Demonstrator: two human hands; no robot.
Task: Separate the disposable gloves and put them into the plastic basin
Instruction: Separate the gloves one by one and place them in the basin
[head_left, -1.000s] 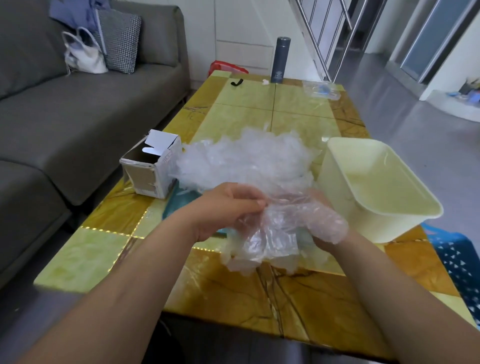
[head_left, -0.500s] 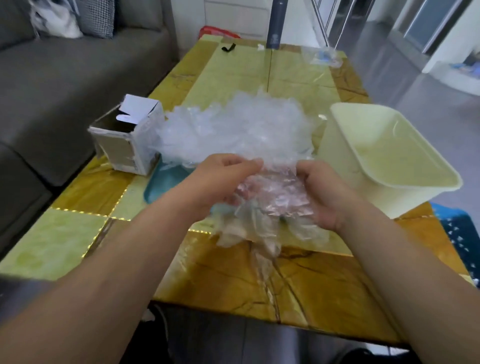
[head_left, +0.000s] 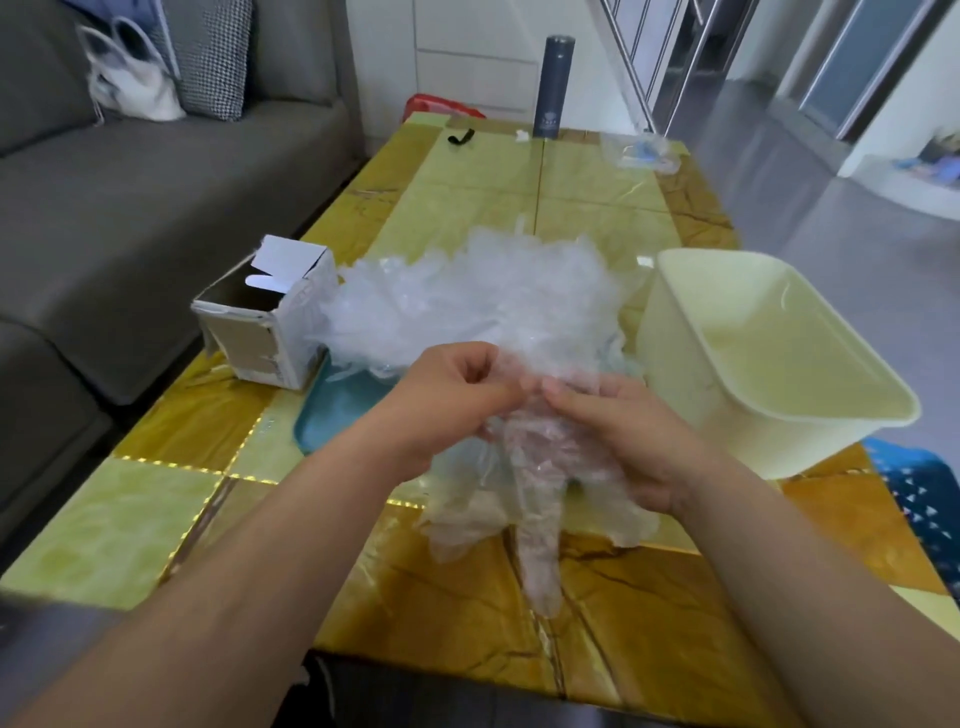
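Holding a small bunch of thin, see-through disposable gloves (head_left: 537, 467), you have both hands close together, just left of the cream plastic basin (head_left: 675, 332). Your left hand (head_left: 457, 400) has its fingers curled in and pinches the top of the bunch. Your right hand (head_left: 634, 441) pinches it too, thumb on top, with the other fingers under the plastic. Your two thumbs almost touch. One glove finger hangs down from the bunch toward the table (head_left: 447, 597).

The big pile of gloves (head_left: 483, 301) lies on the table left of the basin. It touches the basin's wall or sits just beside it; it is hard to tell which. The basin stands with its open side up.

Further left of the basin, past the pile, a torn cardboard box (head_left: 260, 338) lies open, right beside the pile. Something teal (head_left: 332, 415) peeks out from under the pile there. Far behind the basin, a dark bottle (head_left: 553, 88) stands at the table's far edge, with a clear bag (head_left: 641, 153) near it. A gray sofa (head_left: 130, 208) is well left of the basin, with a white handbag (head_left: 130, 91) on it.
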